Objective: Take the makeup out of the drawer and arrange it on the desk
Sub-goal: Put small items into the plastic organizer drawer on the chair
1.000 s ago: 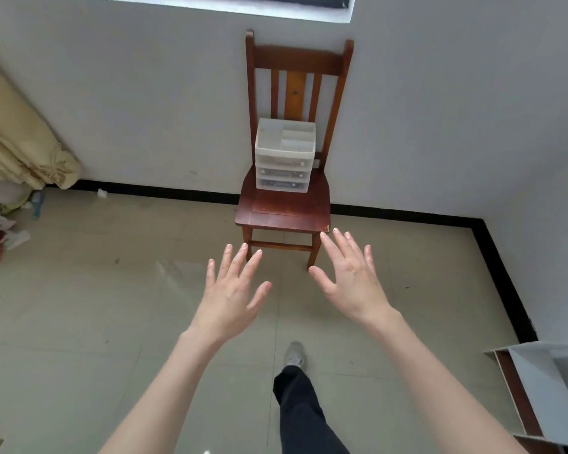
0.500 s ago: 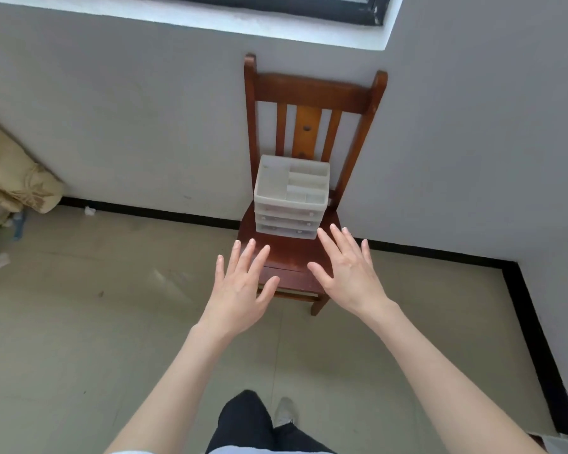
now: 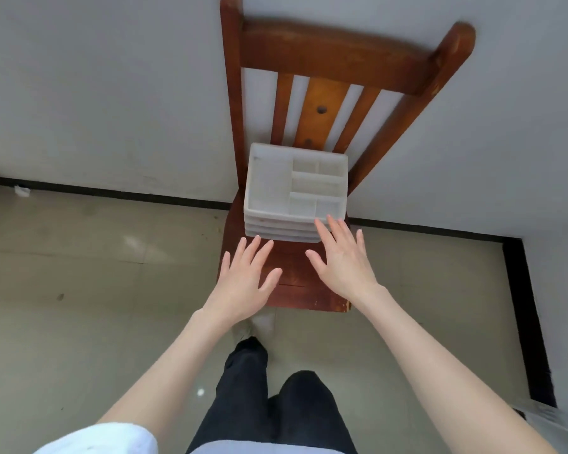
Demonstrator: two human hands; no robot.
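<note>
The step in hand looks like the reach for the organizer [image 3: 295, 194], a small white plastic unit with an open compartmented tray on top and a stack of shallow drawers beneath, standing at the back of the chair [image 3: 309, 283] seat against the slats. No makeup shows in the top tray, and the drawer fronts are seen too steeply to tell what lies inside; presumably the makeup is in one of them. No desk is in view.

To do it well, one hand should steady the light unit from the side or top while the other draws a drawer straight out toward the body; pulling with nothing bracing it would likely drag the whole unit forward along the seat. The drawer should come out level so small items do not roll. Alternatively, both hands could take the unit by its sides and carry it to the surface before emptying it.

The left hand [image 3: 243, 283] hovers over the front left part of the seat, fingers straight and spread, thumb out, palm down. It holds nothing, and its fingertips stop just short of the lower drawers.

The right hand [image 3: 341, 260] is likewise flat and spread, holding nothing. Its fingertips overlap the front right corner of the unit at the drawer stack; whether they actually touch it cannot be told from this angle.
</note>
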